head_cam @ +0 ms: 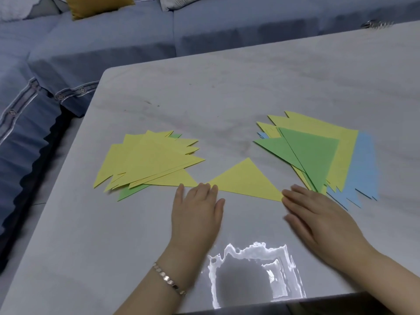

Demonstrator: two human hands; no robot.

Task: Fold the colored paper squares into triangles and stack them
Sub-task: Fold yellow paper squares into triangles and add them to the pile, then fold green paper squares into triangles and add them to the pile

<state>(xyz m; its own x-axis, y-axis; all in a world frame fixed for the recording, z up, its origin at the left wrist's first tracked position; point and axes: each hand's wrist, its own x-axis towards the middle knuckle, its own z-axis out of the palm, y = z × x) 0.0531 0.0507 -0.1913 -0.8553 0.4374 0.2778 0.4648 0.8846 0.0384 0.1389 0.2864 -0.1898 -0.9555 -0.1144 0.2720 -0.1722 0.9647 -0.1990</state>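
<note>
Yellow triangle (246, 180) lies flat at the table's centre, near the front, with its apex pointing away from you and its long edge toward you. It sits alone between the two piles and overlaps neither.

Your left hand (196, 212) is flat on the table, palm down, fingers straight and together. The fingertips (205, 187) are at the triangle's left corner. It grips nothing.

Your right hand (318, 220) is also flat, with its fingers extended and their tips at the triangle's right corner. It grips nothing either. It's slightly blurred, so I can't tell whether it's pressing or just touching. The two hands are apart, one at each end of the long edge.

Left pile (147, 162): fanned yellow triangles with green showing underneath. Its near corner is just beside your left fingertips.

Right pile (318, 155): two green triangular pieces on top, yellow sheets under them, and blue at the bottom, with the edges splayed. Your right hand covers part of its near edge.

Everything sits on a grey marbled table (227, 92) that has a bright glare patch (250, 269) near the front edge. There's a bracelet (170, 279) on your left wrist. A blue sofa (113, 42) with a mustard cushion (97, 5) stands behind the table.
</note>
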